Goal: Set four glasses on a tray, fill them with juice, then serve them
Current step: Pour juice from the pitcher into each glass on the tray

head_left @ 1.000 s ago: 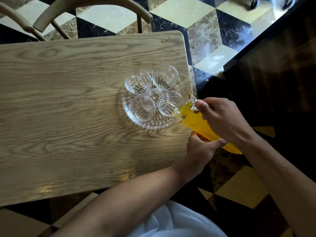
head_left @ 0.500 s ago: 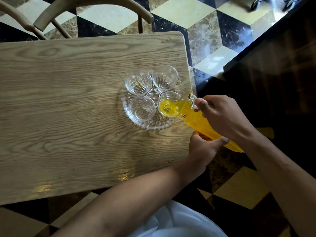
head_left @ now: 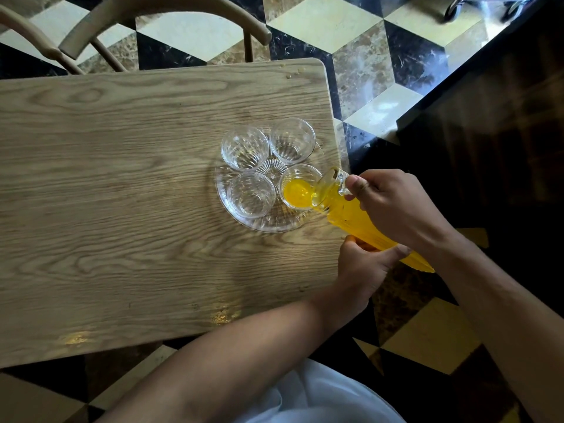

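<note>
Pouring juice (head_left: 297, 190) | ribbed glass carafe (head_left: 351, 215) | round cut-glass tray (head_left: 244, 222)

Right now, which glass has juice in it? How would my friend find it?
Find the round clear tray near the wooden table's right end. Four glasses stand on it. Choose the juice glass nearest the tilted bottle's mouth: it alone holds yellow.

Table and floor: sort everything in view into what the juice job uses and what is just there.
In use: glasses, tray, bottle, juice, right hand, left hand.
Just there: table, chair, drops on the table corner.
</note>
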`<state>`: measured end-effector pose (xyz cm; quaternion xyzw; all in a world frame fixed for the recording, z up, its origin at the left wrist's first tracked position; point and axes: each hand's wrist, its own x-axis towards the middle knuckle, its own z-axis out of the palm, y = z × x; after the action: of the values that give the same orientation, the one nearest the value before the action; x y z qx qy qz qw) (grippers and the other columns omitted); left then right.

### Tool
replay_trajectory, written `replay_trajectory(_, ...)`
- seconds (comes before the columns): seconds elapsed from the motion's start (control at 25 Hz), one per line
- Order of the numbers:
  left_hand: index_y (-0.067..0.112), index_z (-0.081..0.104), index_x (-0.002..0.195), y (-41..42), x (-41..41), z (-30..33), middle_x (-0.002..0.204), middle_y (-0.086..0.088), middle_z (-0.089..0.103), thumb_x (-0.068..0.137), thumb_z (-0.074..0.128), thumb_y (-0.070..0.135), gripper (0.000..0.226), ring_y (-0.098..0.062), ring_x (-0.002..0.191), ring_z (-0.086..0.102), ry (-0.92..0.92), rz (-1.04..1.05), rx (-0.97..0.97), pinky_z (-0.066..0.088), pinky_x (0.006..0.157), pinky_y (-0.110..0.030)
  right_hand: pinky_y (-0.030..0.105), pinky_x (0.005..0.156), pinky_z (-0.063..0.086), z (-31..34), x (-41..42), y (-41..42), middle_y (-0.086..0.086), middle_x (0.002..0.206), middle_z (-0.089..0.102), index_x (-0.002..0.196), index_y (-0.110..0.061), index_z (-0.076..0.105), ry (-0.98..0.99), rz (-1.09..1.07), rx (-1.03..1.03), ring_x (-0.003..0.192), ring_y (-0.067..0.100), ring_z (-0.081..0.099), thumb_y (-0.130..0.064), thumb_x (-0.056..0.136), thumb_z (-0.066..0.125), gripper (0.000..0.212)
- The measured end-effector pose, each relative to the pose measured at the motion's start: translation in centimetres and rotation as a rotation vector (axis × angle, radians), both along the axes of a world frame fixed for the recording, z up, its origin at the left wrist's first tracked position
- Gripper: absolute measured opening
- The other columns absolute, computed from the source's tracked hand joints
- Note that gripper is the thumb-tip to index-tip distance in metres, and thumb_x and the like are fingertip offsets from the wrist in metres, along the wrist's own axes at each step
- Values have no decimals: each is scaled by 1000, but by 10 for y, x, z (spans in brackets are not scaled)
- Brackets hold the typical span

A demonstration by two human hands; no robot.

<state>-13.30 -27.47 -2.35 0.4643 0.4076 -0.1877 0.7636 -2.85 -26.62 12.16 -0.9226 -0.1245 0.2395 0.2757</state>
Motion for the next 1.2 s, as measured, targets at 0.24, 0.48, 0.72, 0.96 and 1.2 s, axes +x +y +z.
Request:
replay_trajectory(0.24,13,71,110,-1,1,3,98,-5,82,50,101,40,72,-22,90,79,-14,19,-19,65,89,-50,16,48,39,1,2,1,-17,62,60,79,-23,71,-7,15,-19,60,0,60,-42,102,51,37)
replay_trajectory(0.48,18,72,108,2,5,5,96,1,82,49,101,44,71,-18,91,79,-4,17,-6,65,89,-48,28,51,40,4,4,5,-6,63,63,85,-16,76,6,9,-14,58,16,59,-41,102,51,40)
replay_trajectory(0.72,14,71,111,1,7,7,100,-3,82,45,101,45,79,-22,95,79,41,22,8,64,90,-50,12,42,32,2,7,7,-13,59,58,80,-18,73,7,6,-39,51,-1,55,-41,102,51,39)
replay_trajectory(0.96,10,72,113,4,7,14,105,-10,82,51,100,38,74,-18,88,75,1,27,-26,63,93,-50,21,46,37,2,7,9,-7,63,63,79,-20,73,2,7,-66,57,7,58,-44,102,49,41)
replay_trajectory(1.2,5,72,114,6,5,25,104,-10,81,63,99,26,61,-12,80,71,-3,20,-25,62,88,-40,24,49,37,2,8,10,-7,63,64,80,-18,75,1,13,-75,56,7,57,-45,101,49,43)
